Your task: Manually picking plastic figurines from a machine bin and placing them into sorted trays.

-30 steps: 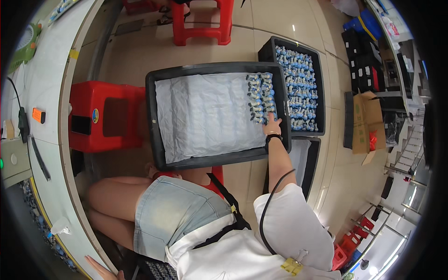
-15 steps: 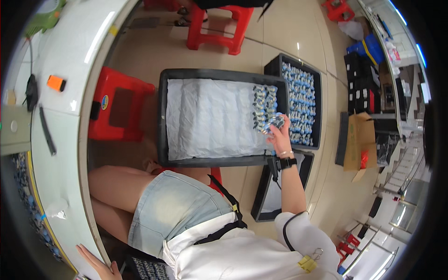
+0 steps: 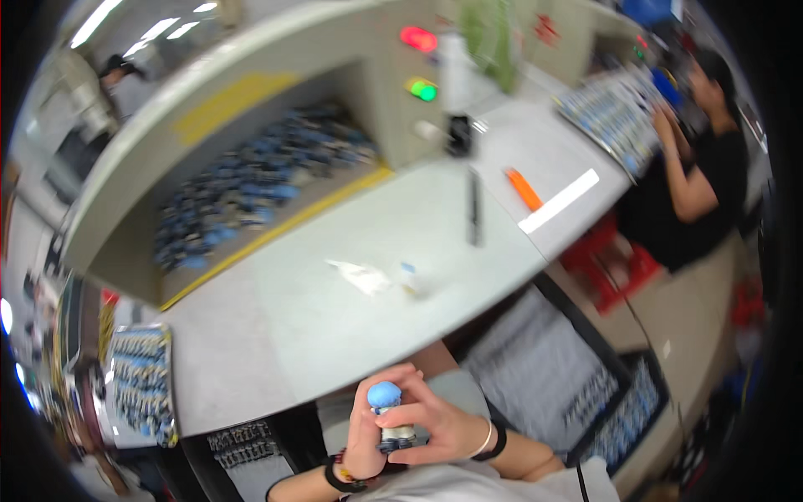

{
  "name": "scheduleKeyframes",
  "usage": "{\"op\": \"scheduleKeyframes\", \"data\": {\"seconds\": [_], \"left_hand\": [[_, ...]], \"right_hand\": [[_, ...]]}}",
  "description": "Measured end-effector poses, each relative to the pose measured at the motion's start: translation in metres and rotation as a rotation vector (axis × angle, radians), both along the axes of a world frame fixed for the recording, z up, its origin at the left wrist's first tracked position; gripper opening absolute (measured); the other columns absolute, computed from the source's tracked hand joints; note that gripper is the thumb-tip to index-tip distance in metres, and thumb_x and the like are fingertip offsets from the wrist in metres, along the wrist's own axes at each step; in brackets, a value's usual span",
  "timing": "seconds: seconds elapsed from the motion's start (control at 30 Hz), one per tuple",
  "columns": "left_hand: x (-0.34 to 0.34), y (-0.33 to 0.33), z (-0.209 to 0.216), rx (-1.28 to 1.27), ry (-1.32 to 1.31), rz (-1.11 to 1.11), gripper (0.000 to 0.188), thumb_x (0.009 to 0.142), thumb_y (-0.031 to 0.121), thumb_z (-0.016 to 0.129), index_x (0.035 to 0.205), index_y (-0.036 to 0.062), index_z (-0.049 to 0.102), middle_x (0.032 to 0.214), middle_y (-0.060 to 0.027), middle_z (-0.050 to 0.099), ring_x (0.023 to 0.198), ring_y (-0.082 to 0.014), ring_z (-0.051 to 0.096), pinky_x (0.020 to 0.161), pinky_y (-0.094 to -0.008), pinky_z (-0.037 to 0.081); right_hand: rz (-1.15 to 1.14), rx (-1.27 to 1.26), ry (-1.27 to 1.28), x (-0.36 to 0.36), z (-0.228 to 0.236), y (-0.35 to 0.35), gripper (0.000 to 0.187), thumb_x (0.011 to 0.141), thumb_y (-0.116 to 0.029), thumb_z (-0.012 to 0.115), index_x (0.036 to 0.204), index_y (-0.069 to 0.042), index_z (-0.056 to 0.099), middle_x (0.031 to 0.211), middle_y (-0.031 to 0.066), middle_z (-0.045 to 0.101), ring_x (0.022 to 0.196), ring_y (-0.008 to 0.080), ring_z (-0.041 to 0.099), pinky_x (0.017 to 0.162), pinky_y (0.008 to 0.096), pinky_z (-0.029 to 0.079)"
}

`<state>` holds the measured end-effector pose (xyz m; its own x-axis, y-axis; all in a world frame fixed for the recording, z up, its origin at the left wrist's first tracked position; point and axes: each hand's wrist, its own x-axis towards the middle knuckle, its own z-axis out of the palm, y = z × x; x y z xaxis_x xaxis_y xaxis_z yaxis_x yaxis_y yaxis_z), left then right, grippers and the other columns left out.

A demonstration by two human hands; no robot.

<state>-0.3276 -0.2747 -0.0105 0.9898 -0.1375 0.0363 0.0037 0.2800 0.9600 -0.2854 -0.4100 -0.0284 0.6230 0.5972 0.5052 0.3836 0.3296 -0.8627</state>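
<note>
Close to my body, at the bench's front edge, a small figurine [image 3: 385, 395] with a round blue head and a pale and dark lower part stands upright between my hands. My left hand [image 3: 361, 439] is closed round its left side. From the right, the fingers of my right hand [image 3: 447, 425] curl over its front. Whether more than one figurine is in my hands cannot be made out. On the bench [image 3: 318, 326] beyond lie a crumpled white piece [image 3: 361, 277] and a small bottle-like item [image 3: 409, 279], both blurred.
A bin [image 3: 171, 289] behind the bench holds a heap of blue and dark figurines. An orange item [image 3: 524, 190] and a black rod [image 3: 475, 207] lie to the right. Rows of figurines fill a left tray [image 3: 170, 368]. A black crate [image 3: 577, 314] stands lower right. A co-worker [image 3: 711, 167] sits beyond.
My view has swung from the floor crates to the bench. My right hand has left the crate, and my left hand has left the bench edge; both now meet on a figurine.
</note>
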Motion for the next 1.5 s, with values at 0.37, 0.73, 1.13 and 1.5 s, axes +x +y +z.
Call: {"op": "scheduleKeyframes", "data": {"seconds": [0.37, 0.73, 1.13, 1.5], "left_hand": [[-0.036, 0.088, 0.004, -0.586, 0.360, 0.469, 0.042, 0.095, 0.042, 0.031, 0.122, 0.0108, 0.040, 0.100, -0.0106, 0.055, 0.086, -0.0210, 0.057, 0.073, -0.0332, 0.048], [0.029, 0.244, 0.090, 0.845, 0.050, 0.507, 0.031, 0.094, 0.029, 0.042, 0.112, 0.0054, 0.050, 0.080, -0.0015, 0.055, 0.063, -0.0076, 0.050, 0.055, -0.0186, 0.041], [0.142, 0.420, 0.022, 1.379, 0.493, 0.537, 0.054, 0.085, 0.045, 0.049, 0.127, 0.0106, 0.045, 0.118, -0.0214, 0.052, 0.100, -0.0353, 0.056, 0.071, -0.0394, 0.052], [0.120, 0.394, 0.017, 1.736, -0.005, 0.866, 0.049, 0.075, 0.007, 0.055, 0.122, 0.0079, 0.040, 0.114, -0.0315, 0.041, 0.099, -0.0450, 0.051, 0.085, -0.0457, 0.043]], "right_hand": [[-0.206, -0.570, -0.428, -0.015, 0.048, 0.106, 0.054, 0.079, -0.043, 0.059, 0.125, -0.016, 0.049, 0.118, 0.0164, 0.045, 0.059, 0.0203, 0.058, 0.048, 0.0279, 0.048], [-0.414, -0.267, -0.184, 0.045, 0.010, 0.084, 0.026, 0.079, -0.019, 0.056, 0.098, -0.001, 0.059, 0.084, 0.0152, 0.056, 0.068, 0.0266, 0.056, 0.055, 0.0310, 0.045], [-0.393, -0.331, -0.283, 0.040, 0.002, 0.090, 0.016, 0.077, -0.020, 0.060, 0.083, -0.005, 0.061, 0.061, 0.0072, 0.051, 0.052, 0.0231, 0.051, 0.046, 0.0309, 0.040], [-0.424, -0.350, -0.397, 0.042, -0.001, 0.089, 0.018, 0.073, -0.024, 0.063, 0.079, -0.006, 0.061, 0.060, 0.0071, 0.050, 0.051, 0.0244, 0.049, 0.044, 0.0322, 0.038]]}}
